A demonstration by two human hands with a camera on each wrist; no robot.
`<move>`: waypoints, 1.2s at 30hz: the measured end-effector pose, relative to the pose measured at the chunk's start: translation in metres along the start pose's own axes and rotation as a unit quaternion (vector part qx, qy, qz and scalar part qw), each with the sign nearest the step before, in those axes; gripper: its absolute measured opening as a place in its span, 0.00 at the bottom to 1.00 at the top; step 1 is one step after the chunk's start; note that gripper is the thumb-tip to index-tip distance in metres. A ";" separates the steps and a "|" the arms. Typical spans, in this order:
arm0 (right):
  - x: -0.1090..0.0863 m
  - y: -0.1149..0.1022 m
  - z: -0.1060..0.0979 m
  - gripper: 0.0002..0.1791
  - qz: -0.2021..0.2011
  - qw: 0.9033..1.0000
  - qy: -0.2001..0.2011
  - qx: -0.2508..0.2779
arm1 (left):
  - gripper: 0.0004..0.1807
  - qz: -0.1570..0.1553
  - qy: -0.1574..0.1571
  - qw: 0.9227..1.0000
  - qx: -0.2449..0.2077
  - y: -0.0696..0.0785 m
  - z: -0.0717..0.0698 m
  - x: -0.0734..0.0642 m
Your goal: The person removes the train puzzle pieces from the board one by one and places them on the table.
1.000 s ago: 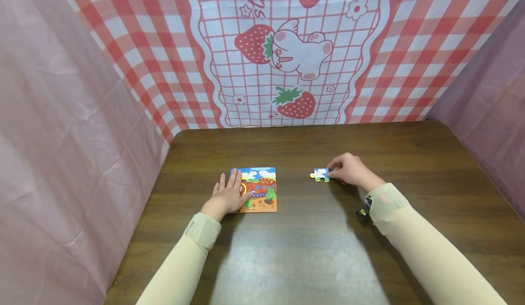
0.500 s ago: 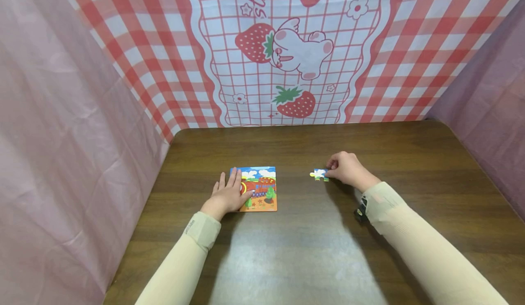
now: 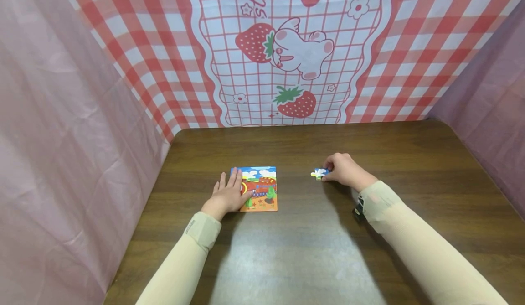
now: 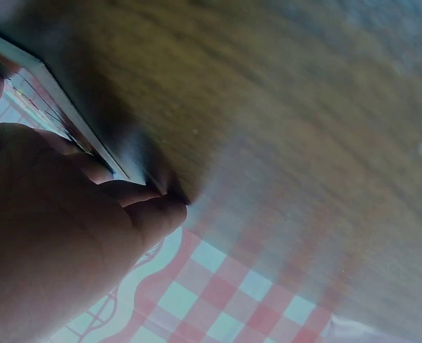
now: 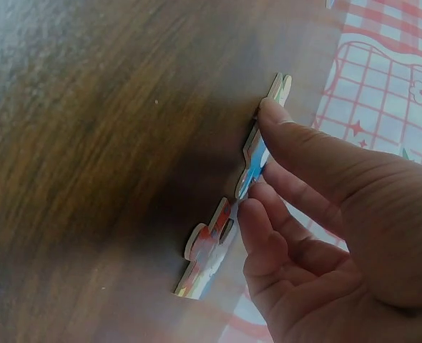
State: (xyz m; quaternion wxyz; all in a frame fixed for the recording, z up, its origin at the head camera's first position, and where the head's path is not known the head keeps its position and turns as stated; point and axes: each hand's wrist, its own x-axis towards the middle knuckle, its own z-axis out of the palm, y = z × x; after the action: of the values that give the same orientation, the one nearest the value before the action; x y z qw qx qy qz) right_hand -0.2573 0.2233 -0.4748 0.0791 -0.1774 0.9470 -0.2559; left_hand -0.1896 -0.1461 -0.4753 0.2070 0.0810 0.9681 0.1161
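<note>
My left hand [image 3: 225,199] lies with straight fingers over the left part of a square jigsaw puzzle [image 3: 262,200] showing a red train, clouds and trees. In the left wrist view, fingers run along the edge of the puzzle [image 4: 82,128]. To the right of it, my right hand [image 3: 346,172] pinches a jigsaw piece [image 3: 319,173] with blue sky and white cloud. The right wrist view has the thumb on the near edge of this piece [image 5: 254,164] and fingers behind it. A second, reddish jigsaw piece [image 5: 211,246] lies close by the fingertips; the hand hides it in the head view.
Both hands are over a brown wooden table [image 3: 295,245]. A red-and-white strawberry cloth [image 3: 295,59] hangs behind its far edge. Pink curtains [image 3: 61,136] stand at the left and right sides.
My right hand has shifted slightly left, and its thumb now covers more of the blue-and-white jigsaw piece. The left hand and the puzzle have stayed in place.
</note>
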 end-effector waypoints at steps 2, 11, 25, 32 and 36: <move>0.000 0.000 0.000 0.15 0.000 1.000 0.000 -0.001 | 0.47 0.000 0.001 1.000 -0.001 0.000 0.000 0.000; 0.000 -0.002 -0.001 0.15 0.001 1.000 -0.002 0.002 | 0.47 0.002 0.003 1.000 -0.004 0.000 0.000 -0.002; -0.001 -0.005 -0.004 0.16 -0.005 1.000 0.004 -0.003 | 0.47 0.004 0.003 1.000 0.007 -0.001 0.000 -0.001; 0.002 -0.018 -0.006 0.14 -0.022 0.999 0.035 0.014 | 0.47 0.007 0.000 1.000 -0.001 -0.001 -0.001 -0.001; 0.008 -0.037 -0.001 0.15 -0.032 0.999 0.028 0.033 | 0.49 0.012 0.003 1.000 -0.021 -0.005 -0.003 0.000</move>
State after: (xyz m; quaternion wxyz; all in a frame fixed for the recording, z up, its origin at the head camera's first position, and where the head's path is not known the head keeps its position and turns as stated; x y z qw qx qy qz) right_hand -0.2537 0.1914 -0.4555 0.0500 -0.1978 0.9336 -0.2945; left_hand -0.1913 -0.1515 -0.4740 0.2042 0.0881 0.9650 0.1387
